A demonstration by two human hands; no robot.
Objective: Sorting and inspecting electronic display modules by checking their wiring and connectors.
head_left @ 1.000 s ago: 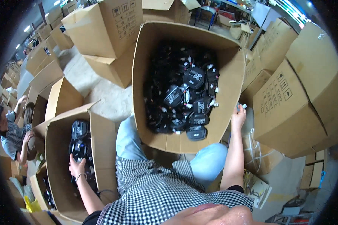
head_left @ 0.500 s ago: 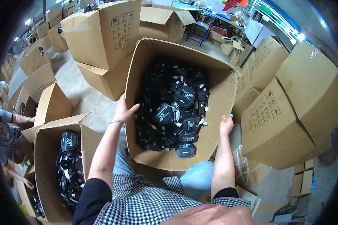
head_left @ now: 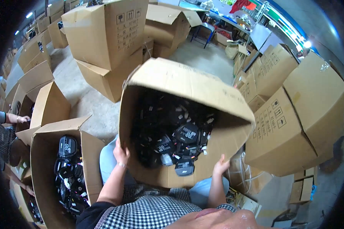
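A large open cardboard box (head_left: 179,76) tips toward me in front of my knees. Inside it lie many black digital instrument displays (head_left: 187,133) with small white plugs and wires. My left hand (head_left: 121,153) grips the box's left wall near its lower corner, fingers closed round the cardboard. At the lower right side, my right hand (head_left: 220,165) holds the box's edge, its fingers partly hidden behind the wall. One display (head_left: 184,168) rests on the near inner wall, close to the rim. The box's underside is hidden.
Left of me stands another open box (head_left: 46,164) with similar displays (head_left: 68,146). Stacked cartons rise at the back left (head_left: 103,34) and right (head_left: 294,114). A co-worker's arm (head_left: 17,118) reaches into a box at far left. A blue stool (head_left: 205,34) stands behind.
The box has tilted further toward me, its far wall now showing from outside. Both hands have moved down and closer to my body. The displays inside have slid toward the near wall.
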